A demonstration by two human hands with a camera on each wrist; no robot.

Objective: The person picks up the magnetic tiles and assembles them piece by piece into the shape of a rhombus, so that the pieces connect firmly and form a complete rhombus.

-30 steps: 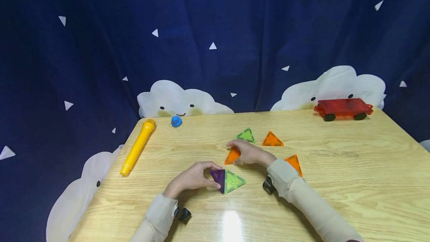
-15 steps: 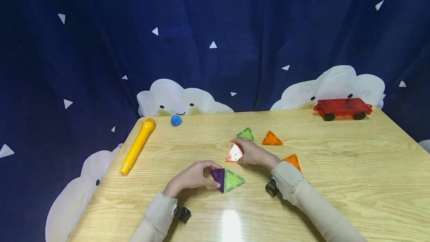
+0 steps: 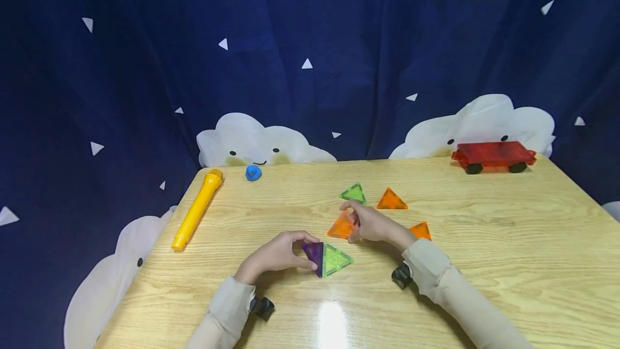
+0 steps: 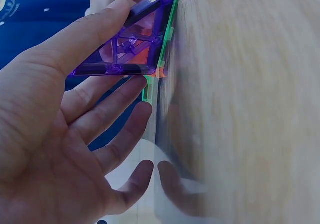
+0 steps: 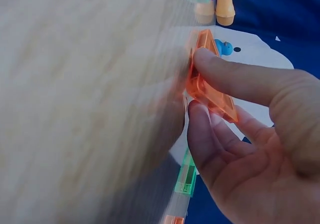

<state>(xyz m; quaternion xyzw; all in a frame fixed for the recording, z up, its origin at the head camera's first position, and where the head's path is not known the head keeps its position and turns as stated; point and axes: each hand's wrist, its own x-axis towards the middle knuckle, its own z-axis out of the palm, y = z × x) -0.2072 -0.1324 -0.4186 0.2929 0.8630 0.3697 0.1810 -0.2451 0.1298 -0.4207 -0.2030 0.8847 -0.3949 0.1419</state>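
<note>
My left hand (image 3: 276,253) pinches a purple triangular magnetic tile (image 3: 314,255) between thumb and fingers. In the left wrist view that purple tile (image 4: 115,68) is tilted up from the table. Along its right edge in the head view is a light green triangular tile (image 3: 335,260), flat on the wood. Farther back, my right hand (image 3: 373,224) grips an orange triangular tile (image 3: 341,226) by its right side. Seen from the right wrist, thumb and fingertips hold this orange tile (image 5: 217,97), which leans up off the table.
Behind the right hand lie another green tile (image 3: 354,193) and an orange tile (image 3: 392,200). One more orange tile (image 3: 421,230) is partly hidden by the right sleeve. A yellow toy microphone (image 3: 197,210), a small blue duck (image 3: 253,173) and a red toy car (image 3: 495,156) stand toward the edges.
The right hand has shifted a little to the right with the orange tile, which flashed with glare midway as its tilt changed. My left hand stays on the purple tile.
</note>
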